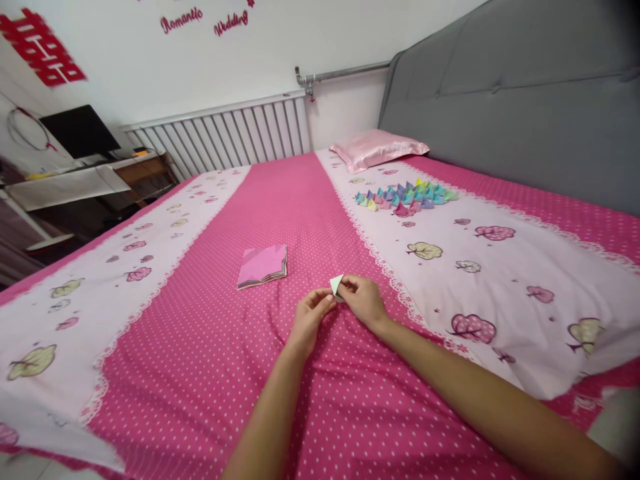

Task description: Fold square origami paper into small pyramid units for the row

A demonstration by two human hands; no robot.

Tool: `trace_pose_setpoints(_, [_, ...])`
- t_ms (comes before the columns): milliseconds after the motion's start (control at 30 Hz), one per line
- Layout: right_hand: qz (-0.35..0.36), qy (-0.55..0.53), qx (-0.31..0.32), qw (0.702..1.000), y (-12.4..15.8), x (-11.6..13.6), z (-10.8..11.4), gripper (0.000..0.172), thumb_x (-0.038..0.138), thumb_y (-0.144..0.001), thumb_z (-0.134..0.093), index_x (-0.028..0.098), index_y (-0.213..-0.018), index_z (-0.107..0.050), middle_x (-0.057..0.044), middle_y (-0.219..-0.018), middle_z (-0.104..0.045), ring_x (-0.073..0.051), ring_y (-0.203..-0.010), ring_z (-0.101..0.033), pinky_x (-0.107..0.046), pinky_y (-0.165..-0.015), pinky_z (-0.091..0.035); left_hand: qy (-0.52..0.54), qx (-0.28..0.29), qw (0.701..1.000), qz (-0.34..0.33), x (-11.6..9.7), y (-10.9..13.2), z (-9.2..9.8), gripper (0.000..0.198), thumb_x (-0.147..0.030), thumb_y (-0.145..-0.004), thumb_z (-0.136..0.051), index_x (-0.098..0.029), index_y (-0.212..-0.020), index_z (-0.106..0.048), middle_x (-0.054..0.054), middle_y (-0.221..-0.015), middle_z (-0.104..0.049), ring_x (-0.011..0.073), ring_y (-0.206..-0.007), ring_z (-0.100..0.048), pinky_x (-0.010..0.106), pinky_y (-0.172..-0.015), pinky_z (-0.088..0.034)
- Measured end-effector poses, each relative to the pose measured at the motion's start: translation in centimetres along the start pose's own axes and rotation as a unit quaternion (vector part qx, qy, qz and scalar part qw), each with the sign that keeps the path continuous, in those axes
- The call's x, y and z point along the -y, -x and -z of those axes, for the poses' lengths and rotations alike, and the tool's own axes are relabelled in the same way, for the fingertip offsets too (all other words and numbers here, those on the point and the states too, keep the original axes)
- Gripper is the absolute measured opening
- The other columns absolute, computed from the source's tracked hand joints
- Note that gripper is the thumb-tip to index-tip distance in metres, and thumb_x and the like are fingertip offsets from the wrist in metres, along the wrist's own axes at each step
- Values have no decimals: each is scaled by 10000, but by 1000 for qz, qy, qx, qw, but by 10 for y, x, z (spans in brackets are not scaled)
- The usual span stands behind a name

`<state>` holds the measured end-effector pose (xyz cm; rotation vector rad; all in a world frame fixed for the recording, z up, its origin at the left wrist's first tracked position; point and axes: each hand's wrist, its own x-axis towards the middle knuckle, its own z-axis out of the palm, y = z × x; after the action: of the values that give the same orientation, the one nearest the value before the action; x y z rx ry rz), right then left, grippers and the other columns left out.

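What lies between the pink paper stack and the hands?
Nothing: the head view shows only bare dotted sheet between the paper stack and the left hand holding the small paper.

One left hand [309, 321], one right hand [365, 301], one folded paper [337, 285], one stack [263, 265], one pillow [377, 148] — shapes [405, 195] beyond counting.
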<state>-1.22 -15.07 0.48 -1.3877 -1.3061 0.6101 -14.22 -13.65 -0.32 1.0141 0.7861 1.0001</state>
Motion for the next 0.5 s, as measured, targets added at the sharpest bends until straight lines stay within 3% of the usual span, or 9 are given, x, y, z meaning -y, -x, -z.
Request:
trace_pose_setpoints(233, [3, -6, -4, 1000, 1, 1, 0, 219, 285, -759, -503, 154, -727, -675, -19, -638, -669, -139, -549, -594, -216, -526, -417, -19, 0, 1000, 4, 0, 1, -1, 304, -244, -680, -687, -160, -954, -588, 55, -936, -635, 121, -802, -612, 257, -785, -468])
trace_pose_setpoints(367, [34, 30, 11, 999, 5, 4, -1, 211, 252, -779, -492, 178, -811, -687, -22, -678, -676, -140, -587, -599, -230, -575, -438, -1, 41, 999, 14, 2, 2, -2, 422, -277, -721, -651, -182, -1108, -512, 84, -988, -632, 143, -827, -620, 277, -778, -474])
trace_pose_setpoints(500, [88, 95, 29, 991, 9, 4, -3, 189, 189, -755, -516, 192, -837, -686, -34, -771, -680, -145, -652, -597, -241, -628, -441, 31, 55, 998, 10, 4, 2, -2, 351, -281, -739, -630, -169, -1063, -553, 87, -985, -635, 153, -867, -613, 266, -801, -457])
